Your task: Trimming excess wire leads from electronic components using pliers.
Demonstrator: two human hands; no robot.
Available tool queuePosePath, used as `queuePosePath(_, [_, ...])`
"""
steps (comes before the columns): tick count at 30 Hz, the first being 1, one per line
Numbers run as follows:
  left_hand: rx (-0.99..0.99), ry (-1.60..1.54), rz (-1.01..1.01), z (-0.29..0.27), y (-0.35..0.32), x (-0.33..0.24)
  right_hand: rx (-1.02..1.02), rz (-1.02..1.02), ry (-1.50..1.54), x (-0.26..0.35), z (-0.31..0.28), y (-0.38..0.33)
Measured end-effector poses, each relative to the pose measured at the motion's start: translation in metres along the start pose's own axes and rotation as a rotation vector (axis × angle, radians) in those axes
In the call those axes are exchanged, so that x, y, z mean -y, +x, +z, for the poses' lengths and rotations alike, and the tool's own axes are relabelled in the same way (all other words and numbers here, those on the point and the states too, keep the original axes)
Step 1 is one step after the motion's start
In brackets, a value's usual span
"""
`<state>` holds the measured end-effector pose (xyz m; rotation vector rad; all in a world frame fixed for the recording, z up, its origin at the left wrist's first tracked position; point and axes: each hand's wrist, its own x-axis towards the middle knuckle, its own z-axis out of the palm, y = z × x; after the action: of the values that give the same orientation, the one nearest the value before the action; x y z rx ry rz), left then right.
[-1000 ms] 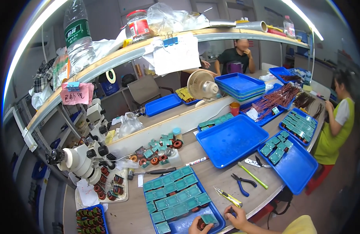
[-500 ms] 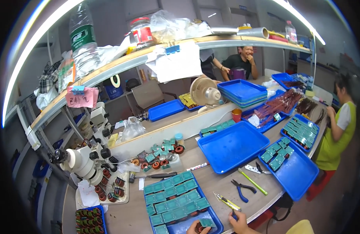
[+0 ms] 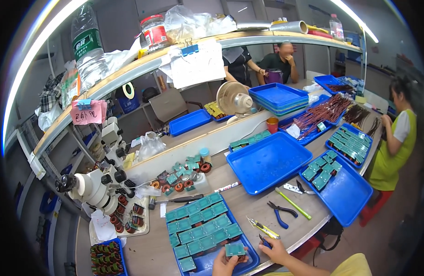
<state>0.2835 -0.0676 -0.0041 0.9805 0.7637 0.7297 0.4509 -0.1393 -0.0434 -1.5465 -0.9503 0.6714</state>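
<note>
Over the near edge of a blue tray (image 3: 248,262), my left hand (image 3: 223,266) grips a small green circuit board with a copper coil under it (image 3: 235,250). Just to the right, my right hand (image 3: 275,252) is closed around a small hand tool with dark blue handles (image 3: 263,240); its exact kind is hard to make out. The tool points toward the board, with a gap between them. Rows of similar green boards (image 3: 209,227) fill most of the tray. Beyond my right hand lie a yellow craft knife (image 3: 265,228) and blue-handled pliers (image 3: 281,214).
A white microscope (image 3: 90,188) stands at left beside loose coils (image 3: 129,216). Further off are a large blue tray (image 3: 269,161), another with several boards (image 3: 345,198), a green stick (image 3: 292,202) and a fan (image 3: 234,99). A person in a yellow-green apron (image 3: 395,142) works at right.
My left hand has lifted the board a little and tilted its green face up. My right hand has risen slightly, showing more of the blue tool. The view has shifted a little.
</note>
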Motion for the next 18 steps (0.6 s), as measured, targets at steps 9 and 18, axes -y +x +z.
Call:
queuePosePath(9, [0.209, -0.054, 0.241, 0.039, -0.006, -0.068, 0.165, -0.136, 0.239, 0.036, -0.022, -0.002])
queuePosePath(18, [0.277, -0.114, 0.239, 0.03, -0.025, -0.061, 0.271, -0.265, 0.391, 0.099, -0.016, 0.008])
